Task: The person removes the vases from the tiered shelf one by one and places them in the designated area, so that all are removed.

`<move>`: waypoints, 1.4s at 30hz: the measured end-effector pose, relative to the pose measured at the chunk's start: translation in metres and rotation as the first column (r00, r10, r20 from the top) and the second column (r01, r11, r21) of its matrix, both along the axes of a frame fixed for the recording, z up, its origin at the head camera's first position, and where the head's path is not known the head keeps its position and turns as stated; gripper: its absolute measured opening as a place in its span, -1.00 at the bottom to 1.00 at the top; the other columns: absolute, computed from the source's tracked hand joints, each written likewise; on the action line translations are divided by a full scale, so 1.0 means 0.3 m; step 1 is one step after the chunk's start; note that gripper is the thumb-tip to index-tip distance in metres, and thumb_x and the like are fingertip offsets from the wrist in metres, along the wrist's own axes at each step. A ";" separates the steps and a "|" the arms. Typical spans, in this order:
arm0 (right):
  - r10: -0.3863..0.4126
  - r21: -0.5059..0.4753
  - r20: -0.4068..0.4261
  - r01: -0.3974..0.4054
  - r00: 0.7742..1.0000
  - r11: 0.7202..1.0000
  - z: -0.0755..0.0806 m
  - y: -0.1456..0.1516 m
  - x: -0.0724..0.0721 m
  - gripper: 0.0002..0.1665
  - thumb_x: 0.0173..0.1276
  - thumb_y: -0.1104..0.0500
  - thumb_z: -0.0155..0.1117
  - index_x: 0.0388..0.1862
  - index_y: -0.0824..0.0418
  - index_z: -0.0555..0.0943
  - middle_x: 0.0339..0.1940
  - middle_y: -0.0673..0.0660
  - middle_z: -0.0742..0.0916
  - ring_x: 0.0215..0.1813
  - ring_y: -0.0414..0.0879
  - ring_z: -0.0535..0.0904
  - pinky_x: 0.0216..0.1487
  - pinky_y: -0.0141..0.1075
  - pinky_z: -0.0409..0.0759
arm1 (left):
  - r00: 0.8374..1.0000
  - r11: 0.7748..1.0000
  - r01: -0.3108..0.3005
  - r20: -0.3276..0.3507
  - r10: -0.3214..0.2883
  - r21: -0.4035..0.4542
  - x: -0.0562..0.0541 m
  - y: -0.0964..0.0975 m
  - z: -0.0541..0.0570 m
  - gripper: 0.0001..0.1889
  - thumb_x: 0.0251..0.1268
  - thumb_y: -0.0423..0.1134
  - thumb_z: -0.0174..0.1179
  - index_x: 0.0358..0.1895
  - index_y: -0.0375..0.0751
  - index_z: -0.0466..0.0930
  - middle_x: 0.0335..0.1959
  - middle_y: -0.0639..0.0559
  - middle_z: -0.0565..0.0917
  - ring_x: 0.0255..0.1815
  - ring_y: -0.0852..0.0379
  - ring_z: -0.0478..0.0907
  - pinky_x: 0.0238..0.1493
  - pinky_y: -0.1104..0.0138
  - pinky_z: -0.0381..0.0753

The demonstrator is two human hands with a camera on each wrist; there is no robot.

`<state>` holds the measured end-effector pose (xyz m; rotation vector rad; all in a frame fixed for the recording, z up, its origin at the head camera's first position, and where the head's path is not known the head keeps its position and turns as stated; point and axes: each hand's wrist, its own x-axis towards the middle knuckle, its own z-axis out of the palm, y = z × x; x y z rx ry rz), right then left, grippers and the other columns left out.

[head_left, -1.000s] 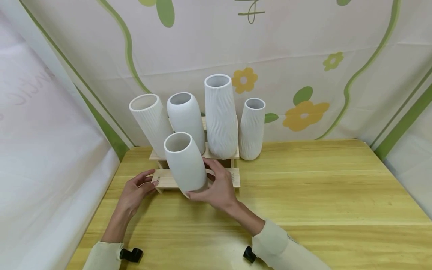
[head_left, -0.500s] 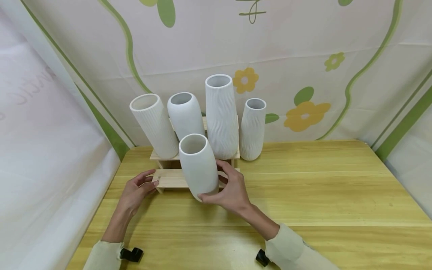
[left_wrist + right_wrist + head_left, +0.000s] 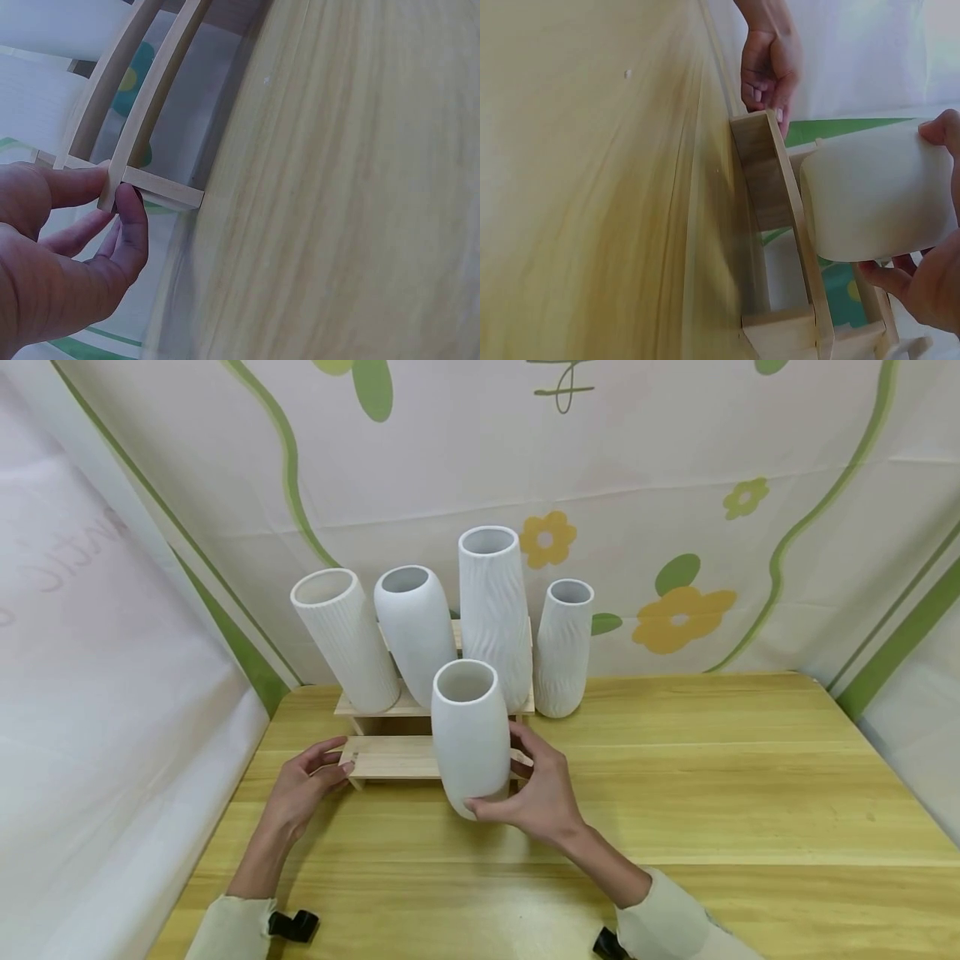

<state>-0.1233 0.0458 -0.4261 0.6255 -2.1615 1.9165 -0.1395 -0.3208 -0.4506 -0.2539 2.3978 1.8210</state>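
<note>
My right hand (image 3: 543, 797) grips a smooth white vase (image 3: 471, 739) low on its right side, thumb in front. The vase stands nearly upright over the right part of the lowest step of a small wooden tiered stand (image 3: 393, 758). Whether its base (image 3: 810, 214) touches the board cannot be told. My left hand (image 3: 303, 789) pinches the left end of that lowest step; the left wrist view shows thumb and fingers on either side of the board (image 3: 112, 184). Behind stand a ribbed vase (image 3: 347, 643), a rounded smooth vase (image 3: 416, 631) and a tall wavy vase (image 3: 493, 610) on the step above.
A smaller textured white vase (image 3: 564, 647) stands just right of the stand at the back. Wood-grain tabletop (image 3: 720, 793) stretches to the right and front. A flower-printed curtain (image 3: 622, 510) closes off the back, with white cloth (image 3: 97, 693) along the left.
My right hand has carried the vase rightward along the front of the stand, and the vase has turned from leaning to more upright. My left hand has stayed at the stand's left end.
</note>
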 end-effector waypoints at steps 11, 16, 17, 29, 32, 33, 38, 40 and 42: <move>-0.060 0.042 -0.016 0.060 0.998 0.997 0.007 0.107 0.019 0.07 -0.23 0.24 0.88 0.37 0.04 0.61 0.24 0.06 0.75 0.19 -0.02 0.70 0.08 -0.20 0.84 | 1.000 1.000 -0.005 -0.013 0.005 0.007 0.000 0.000 0.000 -0.34 0.60 -0.24 0.30 0.65 -0.24 0.32 0.39 -0.26 0.46 0.00 0.37 0.66 0.12 0.47 0.76; -0.080 0.041 -0.026 0.081 0.996 0.996 0.003 0.153 0.022 0.08 -0.23 0.28 0.88 0.37 0.08 0.60 0.24 0.08 0.74 0.20 -0.12 0.70 0.08 -0.25 0.84 | 1.000 1.000 -0.003 -0.018 0.004 0.012 0.000 -0.002 0.000 -0.34 0.59 -0.25 0.30 0.64 -0.25 0.32 0.36 -0.23 0.46 0.00 0.35 0.66 0.11 0.46 0.77; -0.086 0.041 -0.026 0.087 0.996 0.995 0.002 0.163 0.022 0.08 -0.23 0.29 0.88 0.37 0.09 0.60 0.24 0.09 0.74 0.21 -0.15 0.70 0.08 -0.26 0.84 | 1.000 1.000 -0.002 -0.018 0.002 0.012 0.000 -0.002 0.000 -0.34 0.59 -0.25 0.30 0.64 -0.25 0.32 0.35 -0.21 0.46 0.00 0.35 0.66 0.11 0.46 0.77; -0.167 0.036 -0.025 0.167 0.986 0.985 0.007 0.245 0.019 0.05 -0.21 0.41 0.83 0.36 0.26 0.57 0.23 0.04 0.71 0.18 -0.23 0.69 0.10 -0.35 0.80 | 1.000 1.000 -0.005 -0.014 0.005 0.010 -0.003 0.001 -0.001 -0.33 0.58 -0.25 0.31 0.64 -0.26 0.32 0.38 -0.24 0.47 -0.01 0.37 0.67 0.08 0.47 0.77; -0.193 0.044 -0.036 0.195 0.981 0.980 0.010 0.267 0.014 0.06 -0.21 0.44 0.83 0.37 0.28 0.56 0.22 -0.06 0.70 0.17 -0.24 0.68 0.10 -0.39 0.79 | 1.000 1.000 -0.007 -0.014 0.007 0.012 -0.003 0.002 -0.002 -0.33 0.57 -0.26 0.32 0.64 -0.27 0.32 0.40 -0.27 0.46 -0.01 0.37 0.67 0.07 0.47 0.77; -0.202 0.049 -0.037 0.204 0.979 0.978 0.010 0.276 0.013 0.06 -0.21 0.44 0.83 0.37 0.29 0.56 0.22 -0.10 0.69 0.17 -0.25 0.68 0.10 -0.41 0.79 | 1.000 1.000 -0.008 -0.014 0.008 0.012 -0.004 0.002 -0.002 -0.33 0.57 -0.26 0.32 0.64 -0.27 0.32 0.40 -0.27 0.46 -0.01 0.36 0.66 0.07 0.48 0.76; -0.246 0.071 -0.040 0.248 0.969 0.966 0.012 0.324 0.007 0.06 -0.21 0.47 0.81 0.37 0.33 0.55 0.21 -0.20 0.67 0.17 -0.27 0.67 0.10 -0.45 0.77 | 1.000 1.000 -0.008 -0.016 0.008 0.015 -0.004 0.004 -0.001 -0.33 0.57 -0.25 0.32 0.63 -0.27 0.34 0.37 -0.24 0.47 -0.01 0.35 0.67 0.08 0.48 0.77; -0.265 0.083 -0.039 0.268 0.963 0.960 0.011 0.345 0.004 0.05 -0.20 0.48 0.81 0.37 0.33 0.55 0.20 -0.21 0.67 0.16 -0.28 0.66 0.09 -0.49 0.76 | 1.000 1.000 -0.002 -0.018 0.002 0.014 -0.003 0.004 -0.001 -0.33 0.57 -0.25 0.32 0.64 -0.27 0.33 0.36 -0.23 0.46 -0.01 0.35 0.67 0.09 0.47 0.77; -0.283 0.097 -0.040 0.286 0.958 0.953 0.010 0.367 0.002 0.05 -0.19 0.48 0.80 0.37 0.34 0.54 0.20 -0.21 0.67 0.16 -0.28 0.66 0.10 -0.51 0.74 | 1.000 1.000 -0.002 -0.020 0.002 0.014 -0.004 0.002 -0.002 -0.34 0.57 -0.26 0.32 0.63 -0.26 0.34 0.35 -0.22 0.46 -0.01 0.35 0.67 0.09 0.46 0.77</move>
